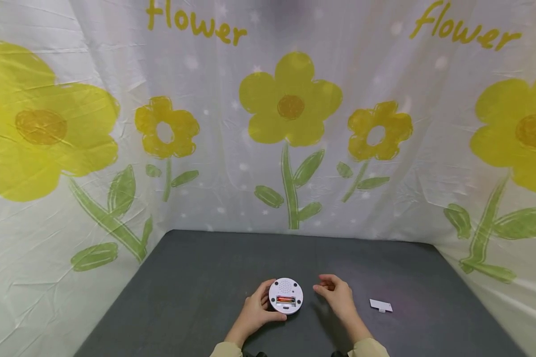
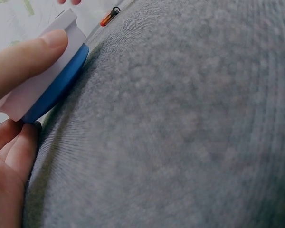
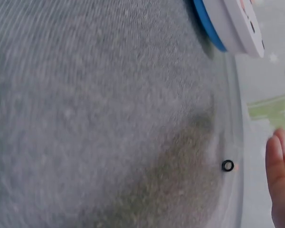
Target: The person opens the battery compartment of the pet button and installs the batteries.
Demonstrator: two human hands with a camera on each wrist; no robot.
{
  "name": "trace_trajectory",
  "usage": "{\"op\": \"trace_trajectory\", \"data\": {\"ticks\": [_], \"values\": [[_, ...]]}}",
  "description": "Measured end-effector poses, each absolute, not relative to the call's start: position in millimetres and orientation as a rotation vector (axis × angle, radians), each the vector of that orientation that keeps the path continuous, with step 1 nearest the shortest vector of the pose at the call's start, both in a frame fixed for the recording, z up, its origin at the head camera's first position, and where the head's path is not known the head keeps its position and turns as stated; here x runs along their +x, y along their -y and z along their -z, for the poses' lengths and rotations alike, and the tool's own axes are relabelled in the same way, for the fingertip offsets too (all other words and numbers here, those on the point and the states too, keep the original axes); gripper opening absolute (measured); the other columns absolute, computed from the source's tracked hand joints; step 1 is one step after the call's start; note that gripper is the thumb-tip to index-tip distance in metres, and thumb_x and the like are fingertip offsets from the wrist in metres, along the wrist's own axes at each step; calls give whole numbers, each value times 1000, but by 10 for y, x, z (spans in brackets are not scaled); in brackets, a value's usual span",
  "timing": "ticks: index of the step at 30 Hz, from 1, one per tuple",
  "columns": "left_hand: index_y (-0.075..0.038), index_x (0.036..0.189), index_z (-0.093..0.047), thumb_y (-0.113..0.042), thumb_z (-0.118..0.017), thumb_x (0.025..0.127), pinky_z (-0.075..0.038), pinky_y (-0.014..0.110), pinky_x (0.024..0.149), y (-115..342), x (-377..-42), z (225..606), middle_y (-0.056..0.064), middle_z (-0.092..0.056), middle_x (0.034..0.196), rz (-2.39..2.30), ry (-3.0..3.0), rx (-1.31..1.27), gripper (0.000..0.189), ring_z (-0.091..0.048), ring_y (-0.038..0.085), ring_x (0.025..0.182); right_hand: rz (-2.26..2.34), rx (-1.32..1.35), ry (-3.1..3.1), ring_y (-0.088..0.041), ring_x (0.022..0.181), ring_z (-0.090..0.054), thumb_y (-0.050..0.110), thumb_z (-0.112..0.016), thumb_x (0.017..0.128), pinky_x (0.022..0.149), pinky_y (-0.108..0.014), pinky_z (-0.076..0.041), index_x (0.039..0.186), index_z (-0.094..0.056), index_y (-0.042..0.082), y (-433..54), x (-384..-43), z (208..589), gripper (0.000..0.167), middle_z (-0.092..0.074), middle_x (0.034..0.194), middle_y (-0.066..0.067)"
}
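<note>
My left hand [image 1: 258, 308] grips a round white battery-powered device [image 1: 286, 285] by its left edge, thumb at the near rim and fingers at the far side. Its back faces up, with speaker holes, dark feet and an uncovered battery compartment showing an orange-red battery [image 1: 286, 299]. In the left wrist view the underside of the device [image 2: 61, 90] is blue. My right hand [image 1: 338, 297] hovers to the right, apart from the device, its fingers loosely bent and holding nothing. Near its fingertips, a small orange cylinder with a black end [image 2: 109, 16] lies on the table.
A white battery cover [image 1: 380, 305] with a small tab lies on the dark grey table [image 1: 232, 258], right of my right hand. Behind and beside the table hangs a white curtain [image 1: 223, 173] printed with yellow flowers.
</note>
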State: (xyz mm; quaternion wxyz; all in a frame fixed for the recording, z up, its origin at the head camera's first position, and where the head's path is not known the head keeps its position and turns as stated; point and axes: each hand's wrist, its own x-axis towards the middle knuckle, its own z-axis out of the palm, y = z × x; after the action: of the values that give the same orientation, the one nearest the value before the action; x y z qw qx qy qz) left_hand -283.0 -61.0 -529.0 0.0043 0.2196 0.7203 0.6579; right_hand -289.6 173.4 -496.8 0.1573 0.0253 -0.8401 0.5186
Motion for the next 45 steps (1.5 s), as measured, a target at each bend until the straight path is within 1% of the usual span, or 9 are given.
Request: {"op": "trace_trajectory", "data": {"ticks": [6,8,11,13,18,23,29,38,45], "values": [[3,133,-40,-2,-85,62,-42,34,94,612,-2771,5210,22,-50,125,-2050,-2264,680,83,-48,33,116,-1355,-72,2398,-15,69,-61,9,-80,70,60,-24,-47,100,-64,-9,-1856,-2912,5002,38,-65,80,-10],[3,133,-40,-1,-84,62,-42,36,94,609,-2780,5236,23,-50,125,-2054,-2265,677,83,-48,33,116,-1340,-106,2413,-16,69,-62,9,-81,69,59,-25,-47,100,-63,-10,-1896,-2919,5025,40,-65,80,-11],[-1,133,-41,-3,-85,62,-42,33,94,607,-2829,5330,20,-50,127,-2056,-2271,670,84,-48,30,117,-1336,-137,2438,-17,69,-61,9,-82,67,58,-26,-47,100,-63,-11,-1943,-2917,5055,43,-64,79,-11],[0,133,-41,-2,-85,62,-43,32,93,605,-2840,5336,20,-50,126,-2059,-2273,682,83,-48,31,116,-1325,-147,2458,-18,69,-60,11,-82,66,58,-27,-46,99,-62,-12,-1960,-2910,5067,45,-64,78,-10],[4,131,-41,0,-84,62,-43,31,93,604,-2787,5236,22,-51,124,-2071,-2259,708,82,-49,32,115,-1306,-164,2498,-22,71,-59,13,-82,66,59,-31,-46,97,-62,-13,-1977,-2888,5098,45,-63,77,-12],[4,132,-41,-2,-85,61,-43,29,93,611,-2788,5241,21,-52,123,-2071,-2255,718,84,-50,31,114,-1264,-187,2522,-21,70,-57,15,-84,64,59,-32,-45,93,-63,-11,-1986,-2906,5155,44,-62,75,-9],[4,132,-41,0,-84,62,-43,30,93,607,-2777,5215,22,-52,123,-2062,-2266,704,82,-49,32,114,-1179,-179,2560,-23,68,-54,16,-84,63,61,-38,-45,88,-63,-10,-1970,-2958,5192,43,-59,72,-7],[3,132,-41,-1,-84,62,-43,30,92,610,-2787,5219,21,-52,122,-2059,-2265,712,83,-51,30,113,-1077,-173,2582,-35,72,-57,9,-84,61,66,-48,-46,77,-65,-6,-1898,-2982,5186,29,-63,73,-14],[4,132,-41,1,-84,61,-43,30,92,607,-2786,5234,21,-53,121,-2064,-2265,717,82,-51,30,113,-1012,-134,2581,-34,69,-58,7,-81,64,64,-47,-46,72,-67,-2,-1914,-2980,5204,19,-63,70,-10]]}}
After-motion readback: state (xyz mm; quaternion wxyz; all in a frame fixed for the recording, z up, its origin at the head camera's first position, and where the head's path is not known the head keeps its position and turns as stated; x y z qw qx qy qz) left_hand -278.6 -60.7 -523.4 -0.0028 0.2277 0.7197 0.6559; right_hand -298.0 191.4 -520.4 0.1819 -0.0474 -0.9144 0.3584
